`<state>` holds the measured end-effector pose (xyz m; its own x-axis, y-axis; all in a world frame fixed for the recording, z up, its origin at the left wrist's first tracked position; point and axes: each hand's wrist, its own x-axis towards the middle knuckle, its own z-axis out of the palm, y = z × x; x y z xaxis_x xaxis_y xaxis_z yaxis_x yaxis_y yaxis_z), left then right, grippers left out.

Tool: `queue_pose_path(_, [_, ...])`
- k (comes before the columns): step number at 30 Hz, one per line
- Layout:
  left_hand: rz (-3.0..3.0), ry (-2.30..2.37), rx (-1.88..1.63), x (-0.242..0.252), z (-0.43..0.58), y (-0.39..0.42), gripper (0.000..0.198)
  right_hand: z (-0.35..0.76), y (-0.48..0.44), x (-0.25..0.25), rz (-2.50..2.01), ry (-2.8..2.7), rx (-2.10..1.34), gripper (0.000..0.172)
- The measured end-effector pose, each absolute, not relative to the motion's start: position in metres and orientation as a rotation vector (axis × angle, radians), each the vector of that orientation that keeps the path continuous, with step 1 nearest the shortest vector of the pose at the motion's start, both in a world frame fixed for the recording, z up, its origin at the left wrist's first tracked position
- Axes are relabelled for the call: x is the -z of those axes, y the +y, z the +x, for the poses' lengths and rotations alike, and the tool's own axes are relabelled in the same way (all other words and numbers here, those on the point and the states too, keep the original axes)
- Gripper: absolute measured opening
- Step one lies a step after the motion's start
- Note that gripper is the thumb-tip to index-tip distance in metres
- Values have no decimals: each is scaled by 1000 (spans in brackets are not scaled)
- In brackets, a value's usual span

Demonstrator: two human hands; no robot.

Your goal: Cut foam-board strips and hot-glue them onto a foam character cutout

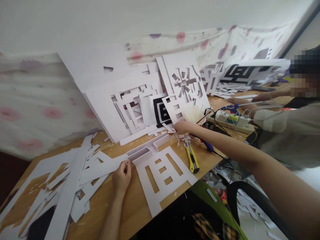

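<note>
A large white foam-board cutout character lies flat on the wooden table in front of me. My left hand pinches its left edge near a raised side strip. My right hand reaches far across the table, fingers curled down among small white scraps beside a white cup of pale sticks; what it grips, if anything, is hidden. A yellow utility knife lies just under my right forearm.
White boards with cut-out characters lean against the cloth-covered wall. Offcuts pile up at the left. A power strip with cables sits at the right, where another person's arm rests. A black chair back stands below right.
</note>
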<state>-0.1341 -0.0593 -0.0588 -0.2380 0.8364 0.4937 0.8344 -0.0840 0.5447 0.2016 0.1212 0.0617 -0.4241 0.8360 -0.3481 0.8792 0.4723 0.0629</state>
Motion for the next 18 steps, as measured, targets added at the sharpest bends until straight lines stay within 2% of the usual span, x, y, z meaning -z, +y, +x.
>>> queue_pose_path(3, [1875,2155,-1335,55,-134,-61,25,212,114,-77,1492,2497,369,24])
queue_pose_path(8, [1821,2155,-1424,42,-122,-70,28,220,76,-95,1464,2683,748,43])
queue_pose_path(12, [1907,1894,-1431,3,-84,-88,29,205,32,-99,1185,2750,1538,32])
queue_pose_path(13, [1903,1792,-1408,-9,-71,-93,29,200,21,-98,1097,2781,1634,28])
queue_pose_path(18, [1909,1451,-1311,-50,-19,-117,21,174,-37,-86,1027,3201,1254,11])
